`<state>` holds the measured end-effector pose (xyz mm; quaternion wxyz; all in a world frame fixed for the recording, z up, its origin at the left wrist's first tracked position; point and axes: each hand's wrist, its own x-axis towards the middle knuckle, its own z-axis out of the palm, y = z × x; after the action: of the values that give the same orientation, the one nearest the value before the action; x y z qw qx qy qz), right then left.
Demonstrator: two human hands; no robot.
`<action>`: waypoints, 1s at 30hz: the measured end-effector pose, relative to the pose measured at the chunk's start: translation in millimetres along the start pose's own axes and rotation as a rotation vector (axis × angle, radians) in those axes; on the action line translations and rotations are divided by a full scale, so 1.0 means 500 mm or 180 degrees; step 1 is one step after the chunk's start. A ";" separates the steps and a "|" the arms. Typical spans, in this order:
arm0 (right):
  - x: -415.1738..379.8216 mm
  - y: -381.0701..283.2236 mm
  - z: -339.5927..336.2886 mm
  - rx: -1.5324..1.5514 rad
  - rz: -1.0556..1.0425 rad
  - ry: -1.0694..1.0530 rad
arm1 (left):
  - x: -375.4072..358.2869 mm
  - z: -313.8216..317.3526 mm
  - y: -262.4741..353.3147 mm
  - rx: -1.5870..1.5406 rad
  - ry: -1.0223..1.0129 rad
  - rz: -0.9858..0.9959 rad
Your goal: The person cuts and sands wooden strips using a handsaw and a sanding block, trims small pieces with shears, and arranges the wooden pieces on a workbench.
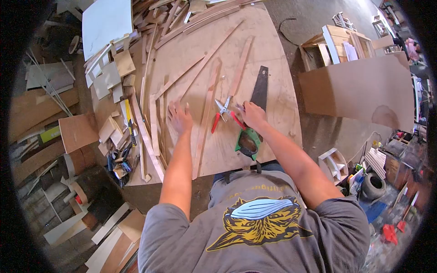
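Note:
My left hand (pixel 180 117) rests palm down on the plywood tabletop (pixel 273 59), fingers apart, beside the lower end of a long thin wood strip (pixel 211 59). My right hand (pixel 253 114) has its fingers drawn together around something small and greyish that I cannot make out. Just left of it lie red-handled snips (pixel 222 109) with their jaws spread. Partly behind that hand is a handsaw, its dark blade (pixel 260 88) pointing away and its green handle (pixel 248 143) toward me. Between my hands another wood strip (pixel 208 118) runs lengthwise, and a shorter strip (pixel 241 66) lies beyond the snips.
Wood offcuts (pixel 124 63) and strips crowd the table's left and far sides. A yellow-and-black tool (pixel 129 116) lies at the left edge. Right of the table stands a brown board (pixel 355 88); more scrap wood (pixel 111 223) covers the floor at lower left.

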<state>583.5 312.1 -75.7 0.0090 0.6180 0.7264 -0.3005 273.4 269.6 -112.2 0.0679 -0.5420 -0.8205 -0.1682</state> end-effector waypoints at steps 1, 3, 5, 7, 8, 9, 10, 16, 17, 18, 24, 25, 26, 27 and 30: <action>-0.002 0.010 0.004 -0.0009 0.0004 0.0032 | 0.013 0.010 -0.011 -0.0037 -0.0157 -0.0007; -0.009 0.018 0.003 -0.0038 0.0063 0.0041 | 0.036 0.025 -0.027 -0.0116 -0.0465 -0.0013; -0.016 0.017 -0.008 -0.0082 0.0170 -0.0005 | 0.049 0.025 -0.032 -0.0009 -0.0661 -0.0112; -0.016 0.028 0.000 -0.0076 0.0153 0.0030 | 0.061 0.024 -0.034 0.0066 -0.0820 -0.0108; -0.017 0.032 0.007 -0.0074 0.0141 0.0043 | 0.063 0.026 -0.039 0.0092 -0.0884 -0.0060; -0.018 0.032 0.010 0.0025 0.0077 0.0141 | 0.064 0.029 -0.042 0.0124 -0.0948 -0.0017; -0.018 0.031 0.015 0.0125 0.0005 0.0236 | 0.063 0.033 -0.045 -0.0132 -0.0917 0.0020; 0.007 -0.082 -0.031 0.1442 0.0572 -0.0023 | 0.025 0.020 -0.020 -0.2121 -0.1230 -0.0244; 0.013 -0.096 -0.028 0.1774 0.0647 0.0034 | 0.021 -0.025 0.015 -0.2519 -0.1735 -0.0799; 0.014 -0.115 -0.038 0.1968 0.0719 -0.0012 | 0.009 -0.052 0.042 -0.2907 -0.2234 -0.1364; 0.041 -0.157 -0.021 0.3329 0.0647 0.0407 | -0.092 -0.064 0.107 -0.3567 -0.2585 -0.1648; 0.045 -0.163 -0.016 0.3356 0.0746 0.0507 | -0.105 -0.080 0.125 -0.3454 -0.2529 -0.1538; 0.048 -0.166 -0.012 0.3386 0.0845 0.0606 | -0.121 -0.092 0.141 -0.3560 -0.2397 -0.1363; 0.047 -0.164 -0.008 0.3304 0.0867 0.0598 | -0.137 -0.103 0.156 -0.3659 -0.2261 -0.1188; 0.042 -0.152 0.004 0.3222 0.0941 0.0623 | -0.161 -0.137 0.178 -0.3459 -0.2155 -0.0882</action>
<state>509.1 325.5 -53.1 -0.3157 0.6659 0.3933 -0.5498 382.2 207.5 -53.7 -0.5000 -0.4115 -0.6569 -0.3862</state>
